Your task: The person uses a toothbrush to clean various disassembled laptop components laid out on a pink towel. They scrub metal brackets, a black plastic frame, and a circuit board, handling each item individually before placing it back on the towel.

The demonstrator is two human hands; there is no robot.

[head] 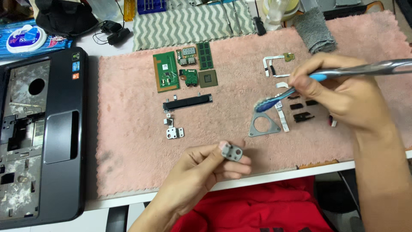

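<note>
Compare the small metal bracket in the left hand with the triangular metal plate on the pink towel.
The small metal bracket is pinched in the left hand above the pink towel; the triangular metal plate lies flat on it. The bracket is smaller and blocky with small holes; the plate has one large round opening. Both are grey metal.

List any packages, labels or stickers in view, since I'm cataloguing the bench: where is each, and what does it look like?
Wipes package: far left corner, flat soft pack, blue with a white oval lid.
Stickers: top right corner of the dark laptop case, three small squares, greenish, blue and orange.
Label: on the green board, small and white.
No screen shows.
</note>
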